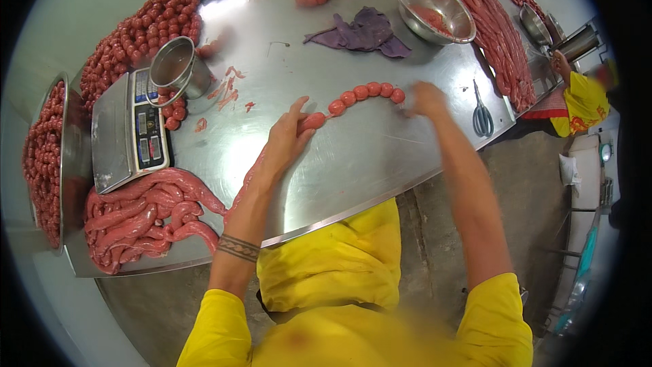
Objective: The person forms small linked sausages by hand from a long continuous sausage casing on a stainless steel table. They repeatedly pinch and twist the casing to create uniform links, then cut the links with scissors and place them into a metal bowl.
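A string of sausage lies across the steel table (353,156) in front of me. Its part between my hands is tied into several short round links (361,92). My left hand (286,137) is round the sausage (313,121) just left of the links, thumb on the near side and fingers on the far side. From under that forearm the untied sausage runs back to a coiled pile of long sausage (146,217) at the near left. Close to the right end of the links is my right hand (428,100), smeared by motion, so its fingers cannot be made out.
Left stand a scale (112,136), a metal pot (178,68), heaped links (136,41) and a filled basin (63,156). Beyond lie a purple cloth (360,32) and steel bowl (435,10). Scissors (481,115) and long sausages (499,47) lie right, near another person's hand (561,66).
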### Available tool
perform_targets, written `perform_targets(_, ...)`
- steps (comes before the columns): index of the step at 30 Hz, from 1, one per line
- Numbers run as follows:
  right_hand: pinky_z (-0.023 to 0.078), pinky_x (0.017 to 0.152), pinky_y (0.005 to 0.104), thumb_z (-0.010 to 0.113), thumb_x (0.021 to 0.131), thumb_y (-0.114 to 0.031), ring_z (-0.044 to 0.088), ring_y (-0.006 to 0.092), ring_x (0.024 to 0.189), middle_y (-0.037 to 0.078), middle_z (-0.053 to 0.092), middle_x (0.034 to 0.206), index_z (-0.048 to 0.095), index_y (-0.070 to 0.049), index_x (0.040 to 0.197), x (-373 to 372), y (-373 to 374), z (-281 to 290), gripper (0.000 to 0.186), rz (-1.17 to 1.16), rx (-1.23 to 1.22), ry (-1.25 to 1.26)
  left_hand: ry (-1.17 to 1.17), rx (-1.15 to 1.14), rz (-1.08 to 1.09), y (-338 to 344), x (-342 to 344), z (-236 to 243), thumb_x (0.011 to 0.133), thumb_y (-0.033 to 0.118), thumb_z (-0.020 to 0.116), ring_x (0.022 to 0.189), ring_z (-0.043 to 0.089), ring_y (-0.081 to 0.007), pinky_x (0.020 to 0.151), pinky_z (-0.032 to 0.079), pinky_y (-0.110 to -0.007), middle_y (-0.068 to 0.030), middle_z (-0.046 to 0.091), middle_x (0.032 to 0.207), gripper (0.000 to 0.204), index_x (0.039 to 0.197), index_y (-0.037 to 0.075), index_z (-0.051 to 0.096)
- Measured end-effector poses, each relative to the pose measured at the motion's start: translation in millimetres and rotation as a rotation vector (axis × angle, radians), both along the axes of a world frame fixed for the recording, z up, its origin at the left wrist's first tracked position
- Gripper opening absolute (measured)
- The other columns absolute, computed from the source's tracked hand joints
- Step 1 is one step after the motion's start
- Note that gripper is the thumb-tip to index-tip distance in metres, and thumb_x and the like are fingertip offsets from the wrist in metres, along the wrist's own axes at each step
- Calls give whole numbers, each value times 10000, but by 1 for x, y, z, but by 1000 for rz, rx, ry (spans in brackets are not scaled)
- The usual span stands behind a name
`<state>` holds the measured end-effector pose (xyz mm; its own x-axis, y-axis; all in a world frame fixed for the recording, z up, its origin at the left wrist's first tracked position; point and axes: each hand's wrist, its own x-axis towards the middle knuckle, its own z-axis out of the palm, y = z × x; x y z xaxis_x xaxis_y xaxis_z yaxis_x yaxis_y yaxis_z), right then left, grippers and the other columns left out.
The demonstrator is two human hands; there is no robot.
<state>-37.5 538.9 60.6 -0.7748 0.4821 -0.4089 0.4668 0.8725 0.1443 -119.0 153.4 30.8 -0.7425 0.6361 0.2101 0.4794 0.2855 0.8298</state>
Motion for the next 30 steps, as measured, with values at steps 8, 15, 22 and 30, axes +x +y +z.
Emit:
perform_targets(8, 473, 1141, 491, 804, 894, -122, 434, 498, 1473, 330, 318, 1657, 128, -25, 1691, 88, -267, 10, 1050, 393, -602, 633, -237, -71, 265, 6, -10, -8, 887, 180, 818, 869, 754, -222, 794, 588, -362, -149, 789, 932, 366, 1190, 0, 719)
perform_targets(15, 557, 824, 308, 699, 954, -5, 721, 170, 932, 106, 775, 976, 759, -18, 1142, 409, -114, 72, 198, -288, -247, -89, -159, -137, 333, 18, -1, -2, 904, 231, 796, 759, 699, -229, 700, 560, -369, -122, 729, 821, 219, 1028, 54, 763)
perform_targets(22, 478, 692, 286, 600, 901, 79, 633, 136, 768, 20, 718, 875, 721, -36, 973, 495, -110, 86, 182, -951, -1218, 117, 638, -328, -148, 4, 7, 2, 946, 167, 710, 923, 621, -270, 701, 545, -424, -83, 578, 937, 175, 1099, 216, 780)
perform_targets(30, 482, 680, 282, 668, 1011, -109, 627, 120, 773, 19, 686, 882, 689, -87, 958, 589, -89, -32, 61, -1287, -1623, 200, 584, -373, -123, -2, -1, -1, 906, 152, 699, 946, 619, -264, 792, 546, -421, -62, 596, 975, 189, 1067, 206, 781)
